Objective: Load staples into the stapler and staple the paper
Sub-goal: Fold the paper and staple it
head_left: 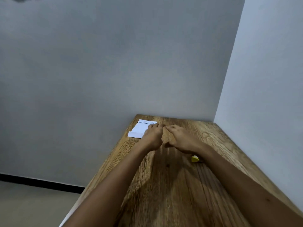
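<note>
While the paper (140, 129) lies flat at the far left corner of the worktop (172, 185), about eleven o'clock from where I sit, my left hand (153, 135) rests over its right edge. Its fingers (156, 126) look loosely bent, and I cannot tell whether they pinch the sheet or only press it. The sheet is white, with a line of print along its far edge and a folded strip along its near edge.

My right hand (182, 140) hovers just beside the left, at about twelve o'clock, its fingers loose, somewhat apart, and holding nothing I can see. Their tips nearly meet those of the left hand.

I judge the paper to be light, thin and limp; it will slide on the smooth wood and crease if pinched hard. The best hold would be a gentle pinch at a corner or the free right edge, with the other hand pressing it flat.

At one o'clock, nearer me, a small yellow thing (195, 159) peeks from under my right forearm. It may be the stapler or the staple box; too little shows to say. If it is the stapler, it should be stiff and easy to grip round its body.

Grey walls close the corner behind the worktop.
</note>
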